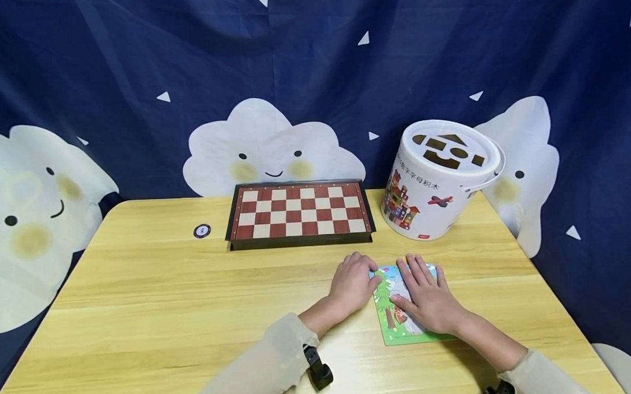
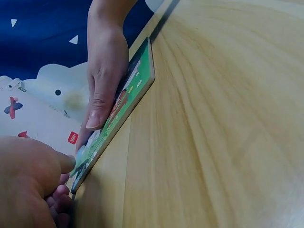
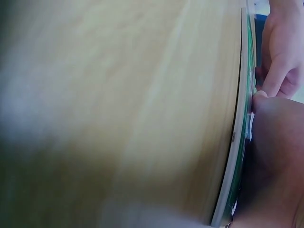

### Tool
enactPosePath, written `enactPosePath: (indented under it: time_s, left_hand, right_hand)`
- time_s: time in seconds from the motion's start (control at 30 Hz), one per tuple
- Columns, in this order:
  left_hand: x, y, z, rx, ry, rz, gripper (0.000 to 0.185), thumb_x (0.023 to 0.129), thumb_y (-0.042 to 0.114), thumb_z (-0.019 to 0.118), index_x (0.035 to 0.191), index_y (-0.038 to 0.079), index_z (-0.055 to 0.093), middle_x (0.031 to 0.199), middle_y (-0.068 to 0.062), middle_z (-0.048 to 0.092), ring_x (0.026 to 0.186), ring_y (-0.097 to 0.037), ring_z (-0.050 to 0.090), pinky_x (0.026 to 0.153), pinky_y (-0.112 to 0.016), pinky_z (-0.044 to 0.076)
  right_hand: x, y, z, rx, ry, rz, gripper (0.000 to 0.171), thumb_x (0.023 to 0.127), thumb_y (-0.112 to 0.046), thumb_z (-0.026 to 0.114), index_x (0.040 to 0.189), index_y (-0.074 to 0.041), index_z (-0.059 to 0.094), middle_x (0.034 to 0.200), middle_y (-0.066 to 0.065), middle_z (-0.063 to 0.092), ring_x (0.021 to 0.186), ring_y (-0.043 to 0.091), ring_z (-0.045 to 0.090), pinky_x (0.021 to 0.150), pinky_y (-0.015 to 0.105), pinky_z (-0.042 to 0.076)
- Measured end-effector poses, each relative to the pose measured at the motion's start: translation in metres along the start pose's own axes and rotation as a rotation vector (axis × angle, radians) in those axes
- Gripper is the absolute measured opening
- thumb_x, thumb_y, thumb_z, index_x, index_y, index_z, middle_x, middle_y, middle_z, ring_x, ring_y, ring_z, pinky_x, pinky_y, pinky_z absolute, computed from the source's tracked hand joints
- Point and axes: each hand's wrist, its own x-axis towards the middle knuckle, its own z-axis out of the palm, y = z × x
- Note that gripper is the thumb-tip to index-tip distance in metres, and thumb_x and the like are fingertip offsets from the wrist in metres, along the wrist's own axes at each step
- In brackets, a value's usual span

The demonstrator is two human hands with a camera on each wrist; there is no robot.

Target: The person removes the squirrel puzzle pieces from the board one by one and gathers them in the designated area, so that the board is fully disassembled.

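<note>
Wooden worktop (image 1: pixel 157 295) before a navy cloud curtain; our right hand (image 1: pixel 428 300) lies flat, fingers straight, on the picture puzzle board (image 1: pixel 395 327); our left hand (image 1: pixel 352 285), fingers curled, touches its left edge; left wrist view shows a fingertip at the board's corner; right wrist view is blurred.

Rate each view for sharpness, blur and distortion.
Head view: evenly lit and sharp, table edges splay with wide-angle distortion. Left wrist view: puzzle board and right hand fairly crisp, the left hand a soft blur up close. Right wrist view: mostly smeared wood, dark at the left; only the board's edge reads clearly.
</note>
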Motion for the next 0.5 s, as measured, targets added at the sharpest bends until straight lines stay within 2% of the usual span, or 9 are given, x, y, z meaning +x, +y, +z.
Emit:
enactPosePath:
  time_s: [0.33,0.5]
  left_hand:
    - [-0.0002,0.0037,0.0020,-0.041,0.034,-0.023,0.020,0.098,0.026,0.070,0.112,0.012,0.071,0.106,0.000,0.066,0.103,-0.018,0.060,0.092,-0.034,0.048]
    - [-0.0009,0.0038,0.0022,-0.082,0.070,-0.022,0.014,0.097,0.023,0.071,0.106,0.013,0.071,0.099,0.002,0.067,0.094,-0.014,0.060,0.086,-0.030,0.049]
  right_hand:
    - [0.0000,-0.0018,-0.0033,-0.015,-0.039,0.031,0.079,0.105,-0.048,0.051,0.160,0.001,0.022,0.166,0.026,0.012,0.153,0.045,0.005,0.114,0.073,-0.001]
    - [0.0000,-0.0020,-0.0031,-0.016,-0.035,0.029,0.079,0.105,-0.048,0.051,0.160,0.001,0.022,0.166,0.026,0.013,0.153,0.045,0.006,0.114,0.073,0.000]
